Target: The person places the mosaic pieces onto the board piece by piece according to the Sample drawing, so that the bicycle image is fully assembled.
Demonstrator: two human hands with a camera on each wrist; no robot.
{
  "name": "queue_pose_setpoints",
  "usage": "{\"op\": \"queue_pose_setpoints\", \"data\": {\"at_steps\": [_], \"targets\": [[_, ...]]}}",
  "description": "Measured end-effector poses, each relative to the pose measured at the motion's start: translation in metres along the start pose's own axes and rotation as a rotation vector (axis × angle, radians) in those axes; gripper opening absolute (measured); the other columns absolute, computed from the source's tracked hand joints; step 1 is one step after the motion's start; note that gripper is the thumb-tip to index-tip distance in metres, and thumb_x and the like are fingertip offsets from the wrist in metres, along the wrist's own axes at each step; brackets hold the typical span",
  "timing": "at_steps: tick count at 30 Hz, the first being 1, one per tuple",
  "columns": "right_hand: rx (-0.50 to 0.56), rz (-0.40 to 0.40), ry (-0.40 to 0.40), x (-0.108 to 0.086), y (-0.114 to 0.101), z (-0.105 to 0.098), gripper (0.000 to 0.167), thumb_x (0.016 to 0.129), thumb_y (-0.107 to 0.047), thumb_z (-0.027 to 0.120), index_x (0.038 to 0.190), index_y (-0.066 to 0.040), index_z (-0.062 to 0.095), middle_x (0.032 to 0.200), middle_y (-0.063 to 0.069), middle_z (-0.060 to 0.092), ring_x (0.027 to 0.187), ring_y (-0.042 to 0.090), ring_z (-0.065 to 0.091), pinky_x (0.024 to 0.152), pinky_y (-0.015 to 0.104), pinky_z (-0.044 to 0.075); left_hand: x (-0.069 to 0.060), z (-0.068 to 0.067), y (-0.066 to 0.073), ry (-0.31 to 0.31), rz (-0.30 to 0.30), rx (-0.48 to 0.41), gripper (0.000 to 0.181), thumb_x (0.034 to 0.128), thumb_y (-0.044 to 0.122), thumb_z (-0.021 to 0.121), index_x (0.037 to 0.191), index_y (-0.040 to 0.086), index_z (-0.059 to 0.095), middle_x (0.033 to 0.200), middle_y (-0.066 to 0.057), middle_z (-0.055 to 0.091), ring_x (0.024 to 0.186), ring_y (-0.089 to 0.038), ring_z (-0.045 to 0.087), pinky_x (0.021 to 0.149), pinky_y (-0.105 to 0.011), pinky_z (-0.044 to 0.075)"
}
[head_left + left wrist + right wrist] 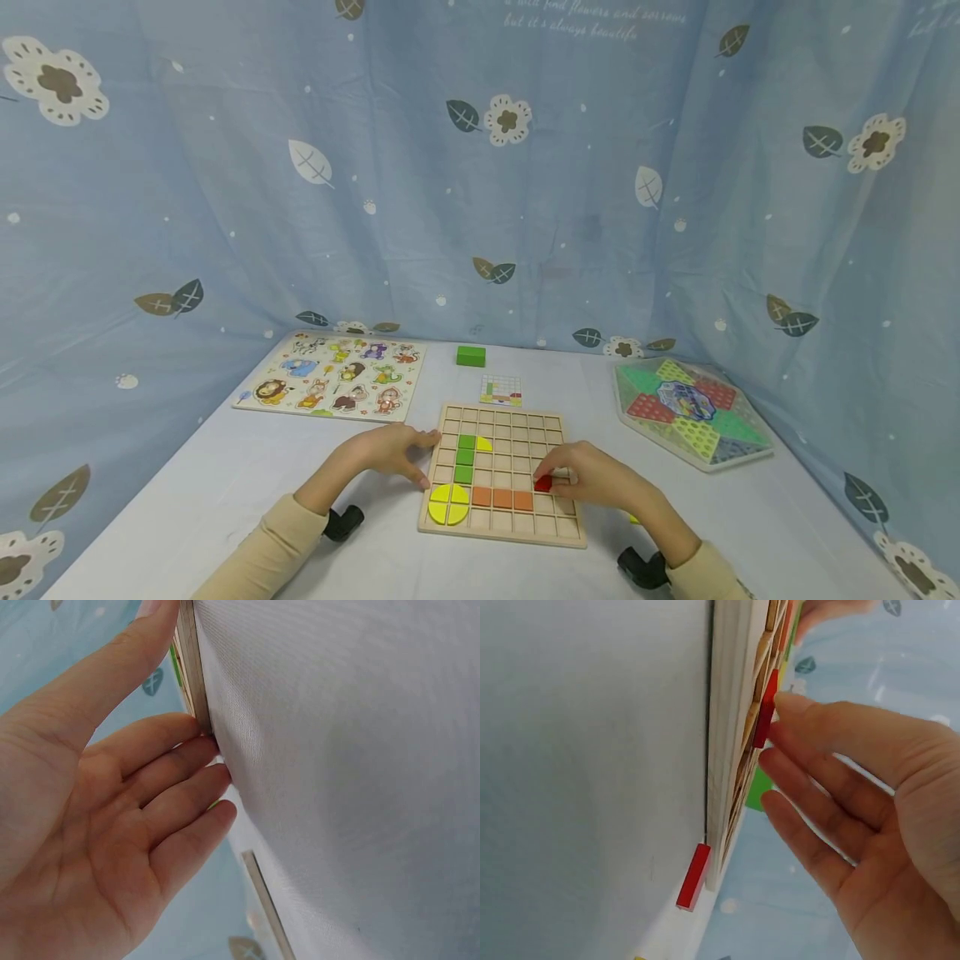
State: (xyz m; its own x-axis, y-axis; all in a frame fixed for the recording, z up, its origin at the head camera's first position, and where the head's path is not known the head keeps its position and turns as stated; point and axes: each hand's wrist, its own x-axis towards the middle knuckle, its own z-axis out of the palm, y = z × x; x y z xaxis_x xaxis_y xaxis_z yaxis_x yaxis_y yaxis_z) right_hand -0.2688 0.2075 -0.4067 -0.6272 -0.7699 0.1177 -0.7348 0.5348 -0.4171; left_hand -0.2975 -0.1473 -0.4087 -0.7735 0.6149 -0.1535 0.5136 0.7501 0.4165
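A wooden grid board (510, 531) lies on the white table, with green squares (465, 457), a yellow quarter piece (484, 444), a yellow circle of four pieces (448, 504) and orange squares (502, 498) in its cells. My left hand (393, 450) touches the board's left edge with thumb and fingertips; in the left wrist view the hand (112, 810) has its fingers extended along that edge (193, 675). My right hand (592, 475) pinches a red piece (543, 483) at the board's right side. The right wrist view shows the piece (766, 712) tilted at the fingertips of that hand (870, 802).
A pattern card (501, 390) and a green block (471, 357) stand behind the board. An animal puzzle (330, 375) is at the left, a hexagonal game box (693, 412) at the right. Another red piece (694, 877) lies beside the board.
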Motion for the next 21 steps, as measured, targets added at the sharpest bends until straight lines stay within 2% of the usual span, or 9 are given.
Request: {"op": "queue_pose_setpoints", "data": {"at_steps": [4,10,16,21], "targets": [[0.017,0.001,0.015,-0.001,0.001,-0.001,0.021,0.084,-0.003,0.073,0.104,-0.008,0.073,0.098,-0.002,0.069,0.086,0.010,0.063,0.072,0.028,0.056,0.000,0.000,0.000,0.001,-0.003,-0.006,0.082,0.0741,0.040,0.080,0.141,0.005,0.049,0.146,-0.009,0.044,0.135,-0.032,0.039,0.110,-0.046,0.033],[0.040,0.013,0.003,-0.002,0.001,-0.002,0.020,0.085,-0.004,0.072,0.105,-0.010,0.073,0.098,-0.002,0.069,0.085,0.009,0.062,0.070,0.024,0.054,0.001,0.000,0.000,0.001,-0.005,-0.010,0.082,0.0740,0.040,0.080,0.141,0.005,0.048,0.147,-0.009,0.044,0.135,-0.032,0.038,0.110,-0.047,0.033],[-0.004,0.081,0.022,-0.007,0.004,-0.012,0.020,0.087,-0.012,0.073,0.107,-0.009,0.072,0.103,-0.002,0.069,0.093,0.014,0.063,0.076,0.033,0.056,0.001,0.000,0.001,-0.001,-0.009,-0.007,0.082,0.0741,0.040,0.080,0.141,0.005,0.048,0.147,-0.009,0.044,0.136,-0.032,0.038,0.110,-0.047,0.033],[-0.043,0.100,0.036,-0.014,0.013,-0.020,0.022,0.086,-0.008,0.072,0.108,-0.008,0.072,0.105,0.002,0.069,0.094,0.018,0.063,0.075,0.039,0.056,0.000,0.000,0.000,-0.003,-0.013,-0.001,0.082,0.0742,0.040,0.080,0.141,0.006,0.049,0.147,-0.008,0.044,0.136,-0.032,0.038,0.110,-0.047,0.033]]}}
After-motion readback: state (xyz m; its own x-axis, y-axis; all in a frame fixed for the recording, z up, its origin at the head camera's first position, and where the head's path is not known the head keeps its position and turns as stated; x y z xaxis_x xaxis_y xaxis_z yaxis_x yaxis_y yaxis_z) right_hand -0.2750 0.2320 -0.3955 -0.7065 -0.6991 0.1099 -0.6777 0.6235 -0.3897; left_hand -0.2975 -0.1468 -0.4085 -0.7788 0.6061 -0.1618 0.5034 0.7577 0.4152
